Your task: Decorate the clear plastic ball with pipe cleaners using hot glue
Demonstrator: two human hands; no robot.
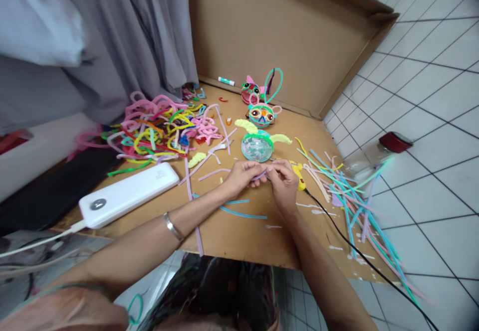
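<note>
Both hands meet over the middle of the table, fingers closed on a short purple pipe cleaner (259,175). My left hand (243,177) pinches it from the left, and my right hand (282,179) grips its other side. Just beyond them stands a round clear plastic ball (257,148) with a green band and pale yellow fuzzy pieces sticking out on both sides. A yellow glue gun (298,174) lies right beside my right hand, partly hidden by it. Blue pipe cleaners (243,216) and a long purple one (189,186) lie near my left forearm.
A tangled heap of coloured pipe cleaners (157,131) covers the left. A white power bank (129,196) lies in front of it. Two decorated balls (261,115) stand at the back by the cardboard wall (269,37). Straight pipe cleaners (355,206) and a black cord (337,229) cross the right edge.
</note>
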